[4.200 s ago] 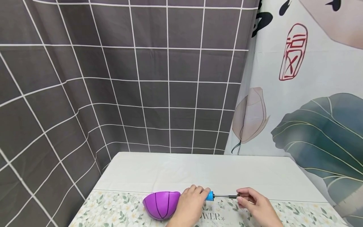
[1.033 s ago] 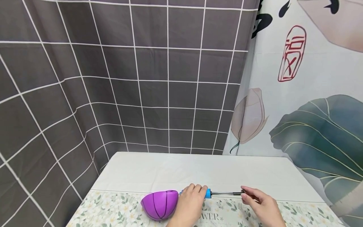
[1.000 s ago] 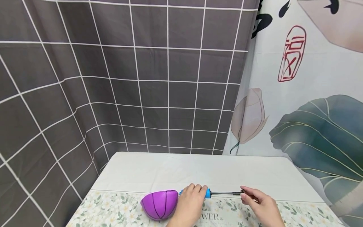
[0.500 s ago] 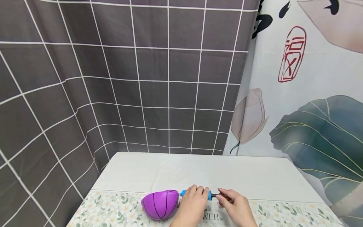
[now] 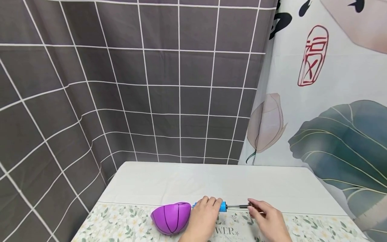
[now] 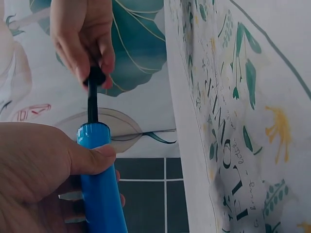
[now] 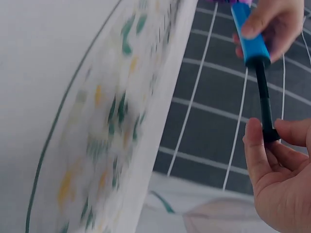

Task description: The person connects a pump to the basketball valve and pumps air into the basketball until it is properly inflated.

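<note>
A purple ball (image 5: 170, 219) with black seams, half collapsed into a bowl shape, lies on the floral cloth to the left of the hands. Beside it my left hand (image 5: 202, 219) grips the blue barrel of a hand pump (image 5: 223, 206), thumb along the barrel in the left wrist view. Its blue tip points at the ball; the left hand partly hides whether they join. My right hand (image 5: 268, 218) pinches the black handle (image 7: 270, 134) at the end of the pump's rod (image 5: 237, 206), between thumb and fingers. The rod is partly drawn out of the barrel.
The table (image 5: 217, 181) has a white back part and a flower-printed cloth (image 5: 121, 222) in front. A dark grid curtain (image 5: 163, 101) hangs behind and at the left. A white curtain with leaf prints (image 5: 341, 141) hangs at the right.
My right hand pushed the pump's rod in toward the barrel half a second ago, then drew it back out to the right. My left hand and the ball have stayed nearly in place.
</note>
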### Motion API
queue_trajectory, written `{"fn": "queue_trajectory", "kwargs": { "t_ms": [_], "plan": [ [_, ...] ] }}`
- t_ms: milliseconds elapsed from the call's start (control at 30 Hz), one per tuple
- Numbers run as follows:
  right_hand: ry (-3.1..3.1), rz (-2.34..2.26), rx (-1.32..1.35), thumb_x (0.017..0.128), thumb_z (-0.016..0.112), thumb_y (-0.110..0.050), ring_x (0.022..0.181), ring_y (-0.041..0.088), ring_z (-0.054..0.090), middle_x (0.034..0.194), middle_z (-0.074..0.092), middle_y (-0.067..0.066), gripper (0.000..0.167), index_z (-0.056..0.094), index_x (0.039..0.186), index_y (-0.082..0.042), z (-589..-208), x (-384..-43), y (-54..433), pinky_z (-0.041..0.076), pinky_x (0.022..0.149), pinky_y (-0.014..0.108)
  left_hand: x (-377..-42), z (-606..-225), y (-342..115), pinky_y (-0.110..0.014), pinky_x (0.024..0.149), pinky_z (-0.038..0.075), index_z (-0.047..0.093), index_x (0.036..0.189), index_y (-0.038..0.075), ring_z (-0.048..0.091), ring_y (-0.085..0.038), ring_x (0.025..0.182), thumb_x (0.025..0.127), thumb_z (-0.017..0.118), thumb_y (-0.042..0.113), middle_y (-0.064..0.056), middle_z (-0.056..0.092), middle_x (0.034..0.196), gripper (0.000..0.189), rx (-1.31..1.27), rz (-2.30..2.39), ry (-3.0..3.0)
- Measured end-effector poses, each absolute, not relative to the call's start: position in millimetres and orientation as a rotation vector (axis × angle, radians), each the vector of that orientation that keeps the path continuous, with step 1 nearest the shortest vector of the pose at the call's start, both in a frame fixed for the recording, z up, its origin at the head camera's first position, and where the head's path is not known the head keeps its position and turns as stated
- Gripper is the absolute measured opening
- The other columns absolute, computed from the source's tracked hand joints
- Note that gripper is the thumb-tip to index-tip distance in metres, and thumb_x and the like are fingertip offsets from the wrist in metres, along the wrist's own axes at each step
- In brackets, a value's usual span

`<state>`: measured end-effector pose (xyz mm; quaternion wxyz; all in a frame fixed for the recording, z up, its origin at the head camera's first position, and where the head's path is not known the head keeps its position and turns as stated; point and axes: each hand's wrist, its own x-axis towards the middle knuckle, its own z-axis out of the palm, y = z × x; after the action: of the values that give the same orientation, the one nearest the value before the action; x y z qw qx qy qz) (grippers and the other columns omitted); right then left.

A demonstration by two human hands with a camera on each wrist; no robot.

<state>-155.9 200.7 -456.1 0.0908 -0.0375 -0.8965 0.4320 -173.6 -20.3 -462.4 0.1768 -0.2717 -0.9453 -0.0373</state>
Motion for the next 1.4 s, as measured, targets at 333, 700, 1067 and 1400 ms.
{"fn": "queue_trajectory", "kwargs": {
  "t_ms": [333,700,1067,1400],
  "plan": [
    [-2.706,1.242,-0.197,0.098,0.067,-0.012,0.088,0.019,0.074,0.111,0.073,0.014,0.034,0.067,0.130,-0.001,-454,-152,229,0.061,0.071,0.024,-174,-466,-17,-0.031,0.092,0.057,0.065,0.127,0.015,0.060,-0.015,0.098,0.081,0.081,0.014,0.001,0.067,0.110,0.049,-0.773,-0.052,-2.645],
    [-2.627,1.151,-0.017,0.093,0.072,-0.011,0.084,0.014,0.072,0.103,0.076,0.007,0.027,0.074,0.119,-0.003,-465,-157,180,0.059,0.070,0.022,-173,-466,-14,-0.032,0.092,0.057,0.067,0.122,0.012,0.061,-0.017,0.098,0.086,0.076,0.014,-0.001,0.066,0.104,0.037,-0.776,0.034,-2.632],
    [-2.649,1.287,0.029,0.090,0.076,-0.012,0.078,0.005,0.069,0.095,0.075,-0.002,0.025,0.076,0.114,-0.006,-467,-162,162,0.057,0.067,0.017,-175,-466,-17,-0.033,0.095,0.055,0.065,0.128,0.015,0.060,-0.015,0.102,0.081,0.083,0.017,0.002,0.067,0.112,0.050,-0.801,-0.057,-2.698],
    [-2.710,1.213,-0.123,0.093,0.074,-0.015,0.085,0.012,0.071,0.108,0.076,0.008,0.031,0.073,0.122,-0.006,-457,-159,204,0.058,0.071,0.021,-176,-464,-21,-0.035,0.096,0.055,0.064,0.130,0.013,0.060,-0.016,0.102,0.077,0.084,0.012,0.000,0.067,0.113,0.056,-0.796,-0.125,-2.689]
  ]
}}
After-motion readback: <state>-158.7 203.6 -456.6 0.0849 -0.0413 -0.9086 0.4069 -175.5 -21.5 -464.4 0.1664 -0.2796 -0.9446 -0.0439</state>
